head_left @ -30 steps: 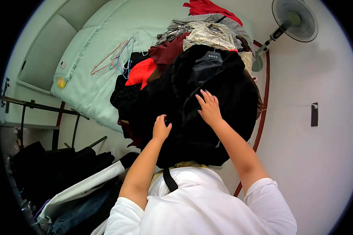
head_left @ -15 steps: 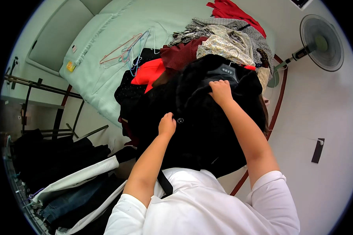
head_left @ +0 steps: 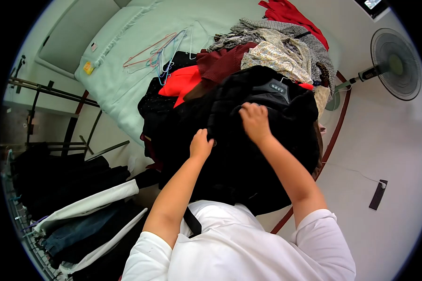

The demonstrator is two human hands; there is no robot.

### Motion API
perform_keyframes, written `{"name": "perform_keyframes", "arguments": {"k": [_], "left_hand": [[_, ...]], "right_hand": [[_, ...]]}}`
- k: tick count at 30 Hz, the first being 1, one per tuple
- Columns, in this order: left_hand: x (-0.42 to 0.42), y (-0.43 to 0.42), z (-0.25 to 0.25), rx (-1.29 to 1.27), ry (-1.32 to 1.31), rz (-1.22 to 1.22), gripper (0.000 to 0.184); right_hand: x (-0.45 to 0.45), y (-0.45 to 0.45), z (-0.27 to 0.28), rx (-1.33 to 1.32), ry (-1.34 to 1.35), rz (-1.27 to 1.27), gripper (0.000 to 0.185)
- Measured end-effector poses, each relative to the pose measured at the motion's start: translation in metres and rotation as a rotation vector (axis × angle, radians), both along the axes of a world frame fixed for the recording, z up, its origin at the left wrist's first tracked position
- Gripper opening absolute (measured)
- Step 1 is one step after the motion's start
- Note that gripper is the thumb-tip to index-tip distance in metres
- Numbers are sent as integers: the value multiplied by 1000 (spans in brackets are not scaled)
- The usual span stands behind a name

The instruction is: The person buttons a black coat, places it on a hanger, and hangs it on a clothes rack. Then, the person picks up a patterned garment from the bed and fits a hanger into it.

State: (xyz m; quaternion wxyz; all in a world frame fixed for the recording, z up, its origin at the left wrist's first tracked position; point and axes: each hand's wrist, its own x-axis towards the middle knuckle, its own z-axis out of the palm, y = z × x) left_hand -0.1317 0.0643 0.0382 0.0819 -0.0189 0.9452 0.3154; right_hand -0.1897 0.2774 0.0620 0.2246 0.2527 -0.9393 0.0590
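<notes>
A black fur coat [head_left: 258,173] lies spread over the near edge of the bed, its collar and dark lining with a label [head_left: 276,88] facing up. My left hand [head_left: 201,144] pinches the coat's front beside a round button, which the fingers partly cover. My right hand [head_left: 255,122] has its fingers curled on the coat's other front edge, just below the lining. A thin white hanger hook shows at the collar. Beneath and beyond the coat are a bright red garment [head_left: 180,82], a maroon knit [head_left: 225,61] and a floral cloth [head_left: 279,55].
Several wire hangers [head_left: 163,75] lie on the pale green bed [head_left: 112,100]. A standing fan [head_left: 395,64] is at the right, with a power strip [head_left: 378,195] on the floor. Trousers [head_left: 91,201] hang on a rack at the lower left, near a dark metal frame [head_left: 51,96].
My right hand has shifted left and a little down from the lining, along the coat's edge. My left hand has edged up and now covers part of the button. The camera view has tilted slightly.
</notes>
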Motion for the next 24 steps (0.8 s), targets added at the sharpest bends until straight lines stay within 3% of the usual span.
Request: {"name": "perform_keyframes", "arguments": {"k": [3, 5, 7, 8, 11, 13, 15, 16, 19, 24], "left_hand": [[5, 4, 6, 69, 177, 62, 19], [17, 5, 11, 76, 204, 28, 17], [28, 6, 12, 81, 399, -177, 19], [32, 10, 12, 59, 358, -245, 22], [40, 23, 2, 38, 340, -333, 29], [39, 27, -6, 3, 302, -282, 31], [38, 27, -10, -26, 264, -222, 34], [37, 25, -9, 45, 236, -152, 35], [40, 9, -8, 162, 208, -42, 36], [45, -16, -18, 280, 196, 96, 20]], "right_hand": [[44, -23, 14, -30, -257, 20, 48], [50, -21, -10, -37, -427, -28, 58], [43, -19, -19, 35, -531, -28, 62], [36, -19, -24, 141, -686, -39, 65], [18, -24, -27, 104, -720, 9, 65], [9, -19, -34, 53, -693, 37, 55], [0, -9, -39, -83, -826, 37, 39], [1, -6, -49, -352, -657, 86, 29], [16, 2, -47, -529, -569, 63, 27], [51, -18, -26, -303, -517, 57, 31]]}}
